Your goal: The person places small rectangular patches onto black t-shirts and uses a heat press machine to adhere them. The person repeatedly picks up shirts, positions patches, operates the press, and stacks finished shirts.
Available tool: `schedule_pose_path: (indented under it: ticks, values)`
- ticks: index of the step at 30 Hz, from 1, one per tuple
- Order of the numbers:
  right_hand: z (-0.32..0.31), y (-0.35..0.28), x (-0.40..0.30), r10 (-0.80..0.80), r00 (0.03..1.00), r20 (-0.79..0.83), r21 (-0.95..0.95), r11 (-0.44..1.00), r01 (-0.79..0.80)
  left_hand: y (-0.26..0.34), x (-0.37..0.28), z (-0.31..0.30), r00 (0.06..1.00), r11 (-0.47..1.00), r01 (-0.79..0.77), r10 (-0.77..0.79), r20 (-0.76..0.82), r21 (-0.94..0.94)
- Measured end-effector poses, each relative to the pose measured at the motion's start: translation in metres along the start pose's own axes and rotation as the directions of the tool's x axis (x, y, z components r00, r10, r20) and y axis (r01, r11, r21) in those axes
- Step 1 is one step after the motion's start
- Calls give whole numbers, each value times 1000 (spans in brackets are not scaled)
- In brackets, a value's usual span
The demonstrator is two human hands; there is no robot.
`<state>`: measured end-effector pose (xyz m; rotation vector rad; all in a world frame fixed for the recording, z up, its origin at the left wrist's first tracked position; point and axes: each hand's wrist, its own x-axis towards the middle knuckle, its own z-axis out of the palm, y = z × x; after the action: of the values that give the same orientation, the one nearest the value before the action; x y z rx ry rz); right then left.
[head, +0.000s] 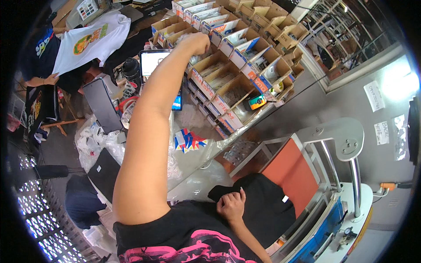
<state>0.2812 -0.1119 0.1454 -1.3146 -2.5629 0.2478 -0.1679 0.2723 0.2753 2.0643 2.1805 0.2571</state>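
My left arm stretches across the worktable, and my left hand [199, 43] is down at a cardboard compartment in the rack of bins [217, 79]. Its fingers point away from the camera, so whatever they touch is hidden. Small plastic-wrapped pieces lie in bins around it. My right hand [231, 204] rests with curled fingers against a black garment [263, 207], which has a small white tag. I cannot tell whether it grips the cloth. The garment partly covers the orange-red pad [292, 174] of a heat press.
A tablet [153, 64] stands under my left forearm. Small blue, white and red flag pieces [188, 140] lie on the plastic-covered table. The press's metal arm [342, 134] and posts rise at right. Another person's hand [51, 80] holds a printed white T-shirt [95, 41].
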Motion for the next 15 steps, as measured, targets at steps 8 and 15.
schedule_pose_path:
  ticks: [8,15]
  values:
    - [2,4,0,-21,999,27,-50,999,22,-3,49,57,976,998,19,-32,216,64]
    - [1,1,3,-15,1000,1,6,1000,15,-7,50,44,882,989,-5,-67,467,150]
